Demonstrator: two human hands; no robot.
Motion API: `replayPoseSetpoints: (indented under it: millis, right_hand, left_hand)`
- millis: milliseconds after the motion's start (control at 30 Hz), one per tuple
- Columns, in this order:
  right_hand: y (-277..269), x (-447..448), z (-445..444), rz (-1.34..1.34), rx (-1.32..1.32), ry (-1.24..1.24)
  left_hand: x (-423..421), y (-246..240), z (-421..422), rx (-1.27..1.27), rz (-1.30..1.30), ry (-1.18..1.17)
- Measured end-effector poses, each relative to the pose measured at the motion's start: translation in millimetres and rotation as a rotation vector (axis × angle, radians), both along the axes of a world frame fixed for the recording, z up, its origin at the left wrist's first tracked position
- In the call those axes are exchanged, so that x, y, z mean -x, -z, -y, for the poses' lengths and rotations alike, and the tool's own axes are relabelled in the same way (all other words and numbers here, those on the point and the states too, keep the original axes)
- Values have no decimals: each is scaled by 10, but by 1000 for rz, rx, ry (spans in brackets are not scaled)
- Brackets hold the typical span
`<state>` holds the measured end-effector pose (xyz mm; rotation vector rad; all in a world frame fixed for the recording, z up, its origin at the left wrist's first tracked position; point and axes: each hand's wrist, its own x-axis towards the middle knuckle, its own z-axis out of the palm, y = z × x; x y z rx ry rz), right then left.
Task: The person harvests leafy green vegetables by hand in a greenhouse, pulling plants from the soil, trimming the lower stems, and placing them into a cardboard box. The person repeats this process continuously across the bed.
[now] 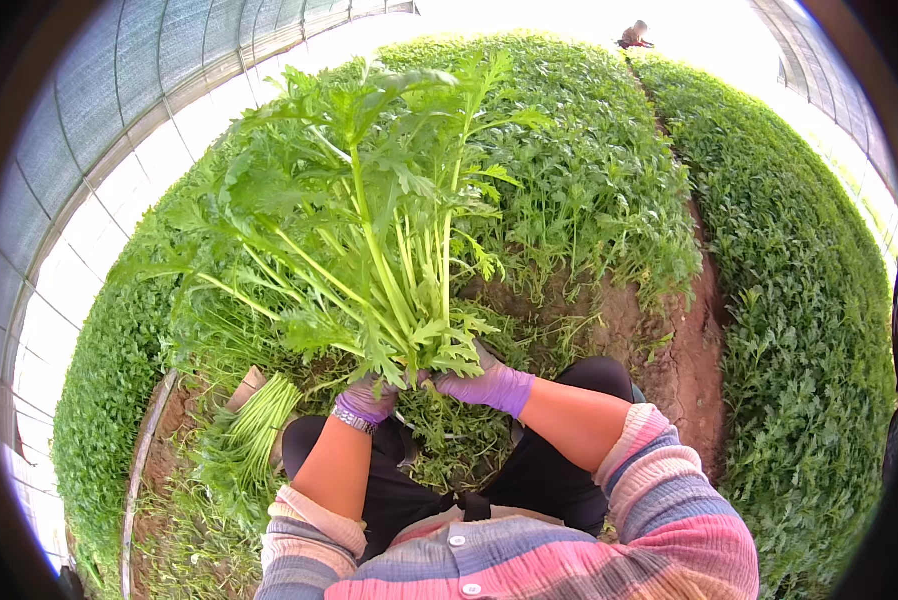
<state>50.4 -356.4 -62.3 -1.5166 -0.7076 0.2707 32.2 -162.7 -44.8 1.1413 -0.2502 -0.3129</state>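
Note:
Both of my hands wear thin purple gloves. Between them, over my knees, a large upright bunch of leafy greens [389,277] with lobed leaves and pale green stems is gripped at its base. My left hand [370,397], with a metal watch band at the wrist, closes on the bunch's lower left side. My right hand [483,379] holds the lower right side; leaves partly hide the fingers of both hands. A second bunch of cut greens [265,424] lies to the left of my left knee, its stem ends pointing up and right.
Dense rows of growing greens [801,322] stand ahead and to the right, split by a bare soil furrow [700,375]. A thin edging strip [138,480] runs along the left. Loose trimmings [201,547] litter the soil. Another person [634,36] crouches far off.

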Motion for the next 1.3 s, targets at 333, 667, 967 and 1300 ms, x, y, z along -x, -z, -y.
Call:
replayPoseSetpoints:
  millis: [333,667,967,1300]
  right_hand:
    - [14,-412,408,-457,284,-248]
    - [-8,-30,2,22,383,129]
    - [-43,-114,-78,183,1433,-309]
    - [-233,119,239,-360,40,-110]
  left_hand:
    - [-420,293,449,-381,436,74]
    - [-536,62,276,377,-168,-115]
    - [-302,80,410,117,-84,-107]
    - [-311,479,344,3,15,-8]
